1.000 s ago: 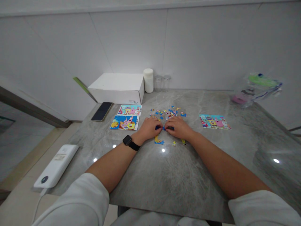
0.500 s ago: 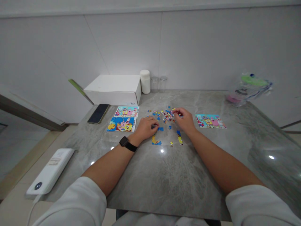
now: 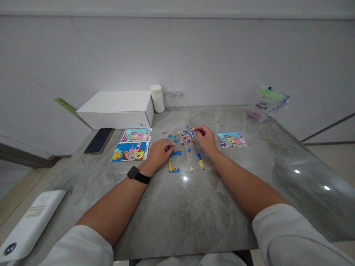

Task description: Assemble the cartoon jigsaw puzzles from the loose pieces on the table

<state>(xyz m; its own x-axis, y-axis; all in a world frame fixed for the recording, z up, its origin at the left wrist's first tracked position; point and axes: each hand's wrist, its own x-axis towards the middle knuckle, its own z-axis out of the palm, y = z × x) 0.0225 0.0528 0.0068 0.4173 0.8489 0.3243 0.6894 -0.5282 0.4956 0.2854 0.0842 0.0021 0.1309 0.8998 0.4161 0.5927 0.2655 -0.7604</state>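
Several joined jigsaw pieces form an L-shaped corner (image 3: pixel 171 166) in front of me, with a blue piece strip (image 3: pixel 177 153) along its top. My left hand (image 3: pixel 161 150), a black watch on its wrist, has curled fingers beside that top left corner; what they grip, if anything, is hidden. At the right edge of a loose pile of small jigsaw pieces (image 3: pixel 186 137), my right hand (image 3: pixel 205 138) pinches with its fingertips at a small yellowish jigsaw piece (image 3: pixel 192 129). A short blue and yellow strip of joined pieces (image 3: pixel 200 161) lies nearer me, with single pieces (image 3: pixel 191 169) around it.
Two picture cards (image 3: pixel 130 151) lie left, another card (image 3: pixel 232 140) right. Behind are a white box (image 3: pixel 116 111), a white bottle (image 3: pixel 157 99) and two clear glasses (image 3: pixel 178 101). A phone (image 3: pixel 99 140), a white power bank (image 3: pixel 33 223) and a plastic bag (image 3: pixel 267 103) lie toward the table's sides.
The view has swung, so everything sits further left. My left hand has drawn slightly back from the joined pieces, uncovering their top left part. My right hand stays by the pile.
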